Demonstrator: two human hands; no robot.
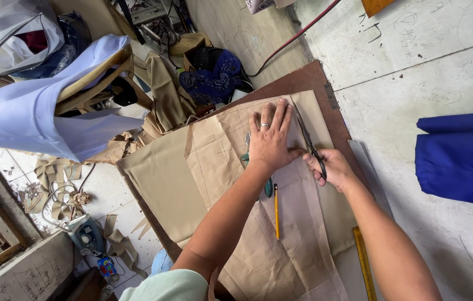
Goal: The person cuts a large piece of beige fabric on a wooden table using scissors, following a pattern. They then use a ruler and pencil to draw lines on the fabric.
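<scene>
The tan fabric [164,178] carries a brown paper pattern [281,245]; left hand [270,142] presses flat with fingers spread, right hand [331,167] fingers closed on black scissors [308,139].

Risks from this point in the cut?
1. The left hand lies flat on the paper pattern, its fingers close beside the scissors in the right hand; a nick seems possible.
2. The tan fabric overhangs the board edge; its weight might drag the layers out of line.
3. The yellow pencil lies loose on the pattern and may roll or snag if the layers shift.
</scene>
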